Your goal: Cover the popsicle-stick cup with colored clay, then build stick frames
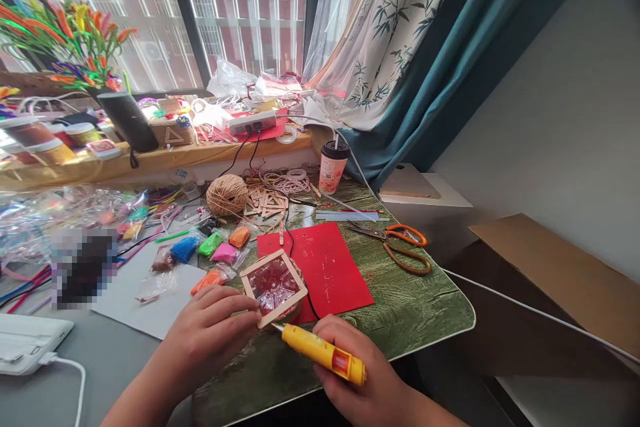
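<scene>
Over the left edge of the red sheet (335, 267), my left hand (215, 320) pinches the wooden frame (285, 308); my right hand (357, 363) grips the yellow glue gun (320, 350), nozzle (277, 327) near the closest corner. Contact? I can't quite judge. Steady frame, light touch, thin bead!

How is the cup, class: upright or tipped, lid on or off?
Upright, lid on: the cup stands base-down, black lid across its top, white straw rising.

Gun (320, 351): smooth, glossy plastic
Frame (283, 309): matt, bare wood
Sheet (333, 267): matt paper
Twine (227, 195), beyond Sheet, leftward: rough fibre
</scene>
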{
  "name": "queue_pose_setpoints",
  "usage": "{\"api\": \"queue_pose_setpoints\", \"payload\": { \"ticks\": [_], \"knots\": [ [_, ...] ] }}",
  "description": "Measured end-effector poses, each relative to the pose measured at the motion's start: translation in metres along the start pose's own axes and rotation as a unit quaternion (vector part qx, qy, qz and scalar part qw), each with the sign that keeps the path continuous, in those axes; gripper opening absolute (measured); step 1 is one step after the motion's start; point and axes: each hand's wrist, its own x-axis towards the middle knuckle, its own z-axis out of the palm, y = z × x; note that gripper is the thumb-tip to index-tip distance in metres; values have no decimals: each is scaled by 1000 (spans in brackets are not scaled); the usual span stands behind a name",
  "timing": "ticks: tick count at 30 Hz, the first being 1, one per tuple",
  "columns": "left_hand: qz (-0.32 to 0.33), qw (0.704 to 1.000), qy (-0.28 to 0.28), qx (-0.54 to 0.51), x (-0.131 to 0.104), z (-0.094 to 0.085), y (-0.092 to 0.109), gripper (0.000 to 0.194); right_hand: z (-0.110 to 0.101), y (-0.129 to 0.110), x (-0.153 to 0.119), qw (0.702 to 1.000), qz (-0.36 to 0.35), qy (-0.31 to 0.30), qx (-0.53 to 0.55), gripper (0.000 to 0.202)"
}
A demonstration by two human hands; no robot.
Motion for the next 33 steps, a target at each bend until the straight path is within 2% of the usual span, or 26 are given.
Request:
{"api": "queue_pose_setpoints", "payload": {
  "ticks": [10, 21, 33],
  "knots": [
    [10, 1000, -27, -2, 7, -7, -3, 12, 1, 0, 0, 1000, -16, 2, -11, 11],
    [4, 999, -34, 1, 10, -11, -6, 11, 1, -7, 5, 999, 35, -7, -10, 13],
    [7, 999, -45, -5, 8, -12, -10, 12, 2, -6, 5, 999, 34, -3, -9, 13]
  ]
}}
